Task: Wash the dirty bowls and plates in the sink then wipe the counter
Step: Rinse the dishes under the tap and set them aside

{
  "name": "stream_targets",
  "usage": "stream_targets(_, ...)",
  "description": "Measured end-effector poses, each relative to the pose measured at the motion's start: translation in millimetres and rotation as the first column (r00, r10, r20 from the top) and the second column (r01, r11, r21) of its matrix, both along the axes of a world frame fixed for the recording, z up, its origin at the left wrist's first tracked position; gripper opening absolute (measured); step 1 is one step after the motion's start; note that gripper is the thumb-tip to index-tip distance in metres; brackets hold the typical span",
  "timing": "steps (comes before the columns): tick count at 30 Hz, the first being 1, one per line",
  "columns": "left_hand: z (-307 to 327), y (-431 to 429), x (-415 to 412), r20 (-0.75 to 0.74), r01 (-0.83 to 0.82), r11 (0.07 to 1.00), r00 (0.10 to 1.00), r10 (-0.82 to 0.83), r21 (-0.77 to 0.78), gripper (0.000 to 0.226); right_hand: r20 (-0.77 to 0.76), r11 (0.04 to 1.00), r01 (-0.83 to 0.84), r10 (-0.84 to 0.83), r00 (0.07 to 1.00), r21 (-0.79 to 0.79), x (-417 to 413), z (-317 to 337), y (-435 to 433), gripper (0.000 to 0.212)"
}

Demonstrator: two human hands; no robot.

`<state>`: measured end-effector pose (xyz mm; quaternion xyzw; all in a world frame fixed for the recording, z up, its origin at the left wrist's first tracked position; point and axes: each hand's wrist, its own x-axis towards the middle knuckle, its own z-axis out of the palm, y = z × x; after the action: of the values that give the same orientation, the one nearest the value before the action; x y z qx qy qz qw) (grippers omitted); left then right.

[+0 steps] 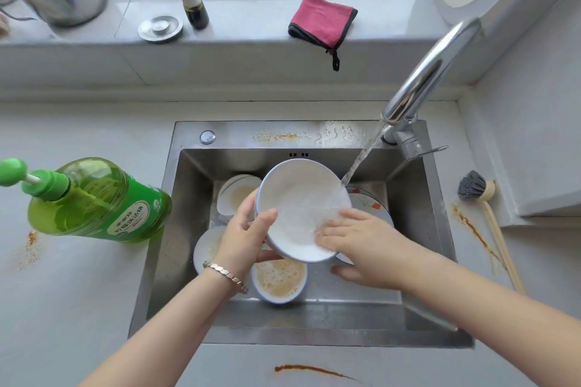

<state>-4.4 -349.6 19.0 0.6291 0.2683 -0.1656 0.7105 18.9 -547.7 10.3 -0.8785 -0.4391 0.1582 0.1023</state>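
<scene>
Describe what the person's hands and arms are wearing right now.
No gloves and no sleeves show anywhere in the head view. The left hand has a silver-coloured bracelet of flat, angular metal links around its wrist. The right hand shows no ring, watch or band.

Your grey counter (78, 308) around the sink (239, 135), green detergent bottle (103, 201) left of the sink, wooden-handled brush (478, 192) right of it, orange smears (308, 369) left, right, in front.

green soap bottle (100, 201), pink cloth (320, 20), white bowl (301, 207)
</scene>
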Motion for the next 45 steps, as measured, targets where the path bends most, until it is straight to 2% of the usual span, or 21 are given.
stream_targets(2,1.5,-6.1,-3.4,-0.038,-0.029,0.999,0.999,0.028,-0.036,0.029,0.104,0.996,0.084,-0.082,0.991,-0.015,6.4,-7.6,0.1,0.06)
stream_targets(4,4.9,-11.7,-3.9,-0.093,-0.111,0.991,0.99,0.103,-0.08,0.019,0.037,0.993,0.119,-0.12,0.992,0.006,6.9,-6.6,13.1,0.051)
stream_targets(7,5.9,-7.4,-5.4,-0.168,-0.201,0.977,0.968,0.186,-0.078,0.012,0.05,0.978,0.125,-0.135,0.99,0.169,-7.4,-7.2,29.4,0.014)
stream_targets(9,6.0,-1.0,-7.7,-0.231,-0.212,0.976,0.953,0.194,-0.057,0.022,0.028,0.937,0.197,-0.214,0.976,0.29,-14.8,-11.9,32.2,0.013)
stream_targets(12,8.7,7.8,-10.1,-0.324,-0.158,0.986,0.937,0.133,-0.051,0.033,-0.185,0.831,0.304,-0.245,0.952,0.465,-17.6,-18.0,33.7,0.022)
stream_targets(14,12.1,13.5,-8.7,-0.389,-0.075,0.996,0.92,0.049,-0.05,0.035,-0.395,0.76,0.428,-0.246,0.885,0.488,-16.5,-14.3,36.3,0.024)
stream_targets(15,13.8,16.7,-6.6,-0.417,-0.017,1.0,0.909,0.006,-0.022,0.039,-0.508,0.727,0.503,-0.245,0.826,0.468,-15.4,-13.2,36.9,0.025)
stream_targets(16,13.6,20.6,-3.6,-0.428,0.04,0.999,0.904,-0.023,0.032,0.041,-0.65,0.684,0.598,-0.235,0.723,0.418,-12.7,-11.2,36.4,0.025)
stream_targets(18,12.4,28.1,4.2,-0.393,0.12,0.976,0.919,-0.039,0.183,0.042,-0.877,0.553,0.782,-0.178,0.447,0.287,-4.5,-10.0,31.7,0.022)
stream_targets(19,10.2,32.2,7.9,-0.354,0.171,0.946,0.933,-0.065,0.277,0.042,-0.936,0.479,0.85,-0.142,0.321,0.219,-0.3,-10.3,28.0,0.022)
stream_targets(21,4.2,35.2,17.1,-0.262,0.247,0.887,0.953,-0.151,0.39,0.042,-0.988,0.362,0.926,-0.062,0.139,0.107,6.8,-10.8,17.8,0.024)
stream_targets(22,3.8,31.9,22.1,-0.221,0.264,0.887,0.957,-0.19,0.379,0.041,-0.997,0.325,0.943,-0.015,0.078,0.069,10.5,-9.8,12.2,0.026)
stream_targets(24,6.4,19.5,31.1,-0.204,0.278,0.939,0.95,-0.237,0.204,0.03,-0.999,0.286,0.958,0.054,0.008,0.023,15.9,-4.9,0.7,0.028)
stream_targets(26,8.9,7.4,41.9,-0.198,0.294,0.954,0.94,-0.278,0.056,0.019,-0.996,0.256,0.967,0.084,-0.035,-0.012,21.2,-2.2,-11.3,0.026)
stream_targets(29,4.3,-3.3,55.2,-0.16,0.346,0.938,0.925,-0.345,-0.025,0.018,-0.994,0.191,0.98,0.086,-0.073,-0.055,27.0,-1.1,-26.5,0.029)
stream_targets(32,0.3,-12.3,61.4,-0.123,0.352,0.932,0.925,-0.36,-0.084,0.016,-0.997,0.156,0.986,0.038,-0.069,-0.063,29.8,-4.1,-37.3,0.034)
stream_targets(35,-4.7,-16.1,63.2,-0.101,0.394,0.915,0.91,-0.402,-0.088,0.026,-0.995,0.135,0.986,-0.042,-0.093,-0.098,29.5,-6.5,-43.3,0.025)
stream_targets(39,-9.7,-15.2,65.0,-0.139,0.417,0.904,0.894,-0.427,-0.091,0.076,-0.987,0.083,0.986,-0.085,-0.138,-0.145,26.6,-8.9,-47.9,0.024)
stream_targets(42,-11.2,-15.0,64.6,-0.145,0.422,0.904,0.892,-0.428,-0.073,0.067,-0.983,0.076,0.985,-0.116,-0.143,-0.153,26.4,-8.6,-47.5,0.021)
stream_targets(45,-12.7,-11.4,61.5,-0.155,0.382,0.924,0.911,-0.381,-0.028,0.055,-0.985,0.154,0.98,-0.134,-0.106,-0.126,27.0,-7.9,-43.3,0.021)
